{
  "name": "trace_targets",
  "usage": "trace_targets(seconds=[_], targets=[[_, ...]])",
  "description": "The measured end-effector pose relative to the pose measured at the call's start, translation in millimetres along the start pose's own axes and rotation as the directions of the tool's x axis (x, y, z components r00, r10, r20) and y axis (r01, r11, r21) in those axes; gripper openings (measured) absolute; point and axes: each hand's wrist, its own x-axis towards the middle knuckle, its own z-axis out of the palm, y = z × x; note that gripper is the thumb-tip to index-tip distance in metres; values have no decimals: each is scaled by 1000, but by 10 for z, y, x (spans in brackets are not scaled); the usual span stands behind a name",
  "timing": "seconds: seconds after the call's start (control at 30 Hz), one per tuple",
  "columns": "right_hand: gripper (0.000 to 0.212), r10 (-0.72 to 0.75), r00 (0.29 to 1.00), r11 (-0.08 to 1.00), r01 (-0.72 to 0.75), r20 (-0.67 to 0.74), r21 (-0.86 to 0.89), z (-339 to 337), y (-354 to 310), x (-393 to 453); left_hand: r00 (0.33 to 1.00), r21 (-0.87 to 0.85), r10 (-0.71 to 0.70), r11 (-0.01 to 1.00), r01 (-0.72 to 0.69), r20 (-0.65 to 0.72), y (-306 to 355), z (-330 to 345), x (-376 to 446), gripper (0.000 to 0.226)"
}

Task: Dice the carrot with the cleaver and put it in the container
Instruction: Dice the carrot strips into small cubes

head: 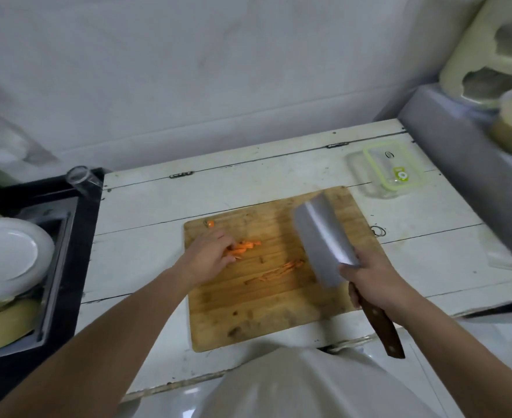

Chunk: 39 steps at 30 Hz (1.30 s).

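Right hand [375,282] grip clenched on cleaver [324,239]; left hand [209,254] grip gathering carrot strips [244,247]; container [392,168] label unreadable.

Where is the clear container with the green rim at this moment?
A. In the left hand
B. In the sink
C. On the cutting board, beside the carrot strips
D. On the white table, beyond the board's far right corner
D: the container stands on the white table, off the cutting board, past its far right corner.

Left hand [209,254]: fingertips hide part of the carrot [244,247] on the board [248,312]. Cleaver [324,239] above the board: motion-blurred. Container [392,168] beyond the board: contents unreadable (lid blurred).
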Motion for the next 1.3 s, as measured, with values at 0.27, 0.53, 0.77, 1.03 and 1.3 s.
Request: trace_targets(seconds=[0.27,0.53,0.77,1.03,1.3], targets=[[19,-135,991,924,126,0,-360,385,-328,179,956,-65,-207,978,198,-207,456,255,-47,12],[17,-62,994,959,36,-84,-282,358,-292,246,958,-65,-164,986,153,-233,605,335,112,18],[10,0,994,981,-22,-112,-192,195,-125,231,996,31,11,999,-9,-89,582,289,277,49],[21,-32,997,969,13,-75,-246,159,-97,156,946,185,117,981,-62,-303,-50,235,57,29],[21,-117,979,825,3,-164,-565,205,51,70,970,-53,146,986,-159,-194,1132,576,-61,41]])
